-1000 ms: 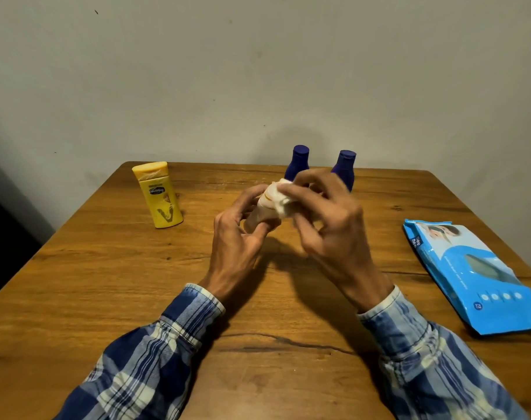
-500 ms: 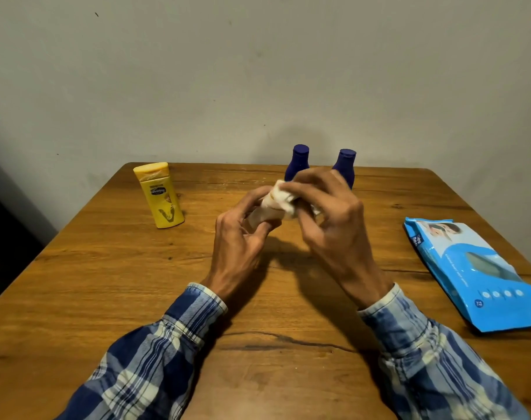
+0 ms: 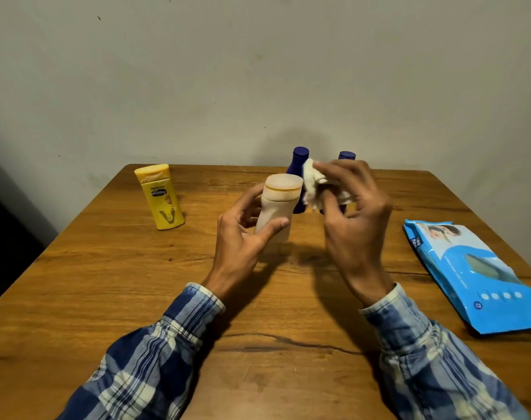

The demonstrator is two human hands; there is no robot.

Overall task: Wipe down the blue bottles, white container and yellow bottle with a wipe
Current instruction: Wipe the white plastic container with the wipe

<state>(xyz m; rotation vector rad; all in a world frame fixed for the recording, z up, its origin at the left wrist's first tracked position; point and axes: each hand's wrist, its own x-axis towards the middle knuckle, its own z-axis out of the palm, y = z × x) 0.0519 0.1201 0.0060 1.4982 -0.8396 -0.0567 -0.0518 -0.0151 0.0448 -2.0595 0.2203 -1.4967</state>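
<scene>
**Head view**

**1. Containers / contents**
- White container (image 3: 274, 209): at table ctr, upright, in front of the blue bottles. The left hand (image 3: 243, 241) grips it below the cap, thumb across the front wall and fingers curled round the back. Cap is on. Walls are opaque, so contents not visible. Base contact w/ tabletop: cannot tell.
- Blue bottles, left (image 3: 300, 157) and right (image 3: 346, 155): stand side by side at the far edge, caps on. Lower bodies are mostly hidden behind the container, wipe and right hand. Opaque; contents not visible.
- Yellow bottle (image 3: 162, 198): stands far left, well apart from both hands. Opaque.
- Wipe pack (image 3: 470, 274): lies flat near the right edge. Contents not visible.

**2. Wipe**
- Wipe (image 3: 314, 186): bunched up and pinched in the curled fingers and thumb of the right hand (image 3: 355, 222). It sits just right of the container's cap, at cap height. Contact w/ the cap: cannot tell. The hand is motion-blurred.

**3. Materials / shapes**
- White container: matte plastic w/ a round cap wider than the body.
- Blue bottles: dark, glossy, narrowing to cylindrical caps.
- Yellow bottle: flat-sided, printed label.
- Wipe: soft, creased, off-white.
- Wipe pack: shiny blue film, rectangular.
- Table (image 3: 106, 283): brown wood w/ visible grain and a dark crack line near the front.
- Sleeves (image 3: 155, 353): blue-and-white plaid cloth.
</scene>
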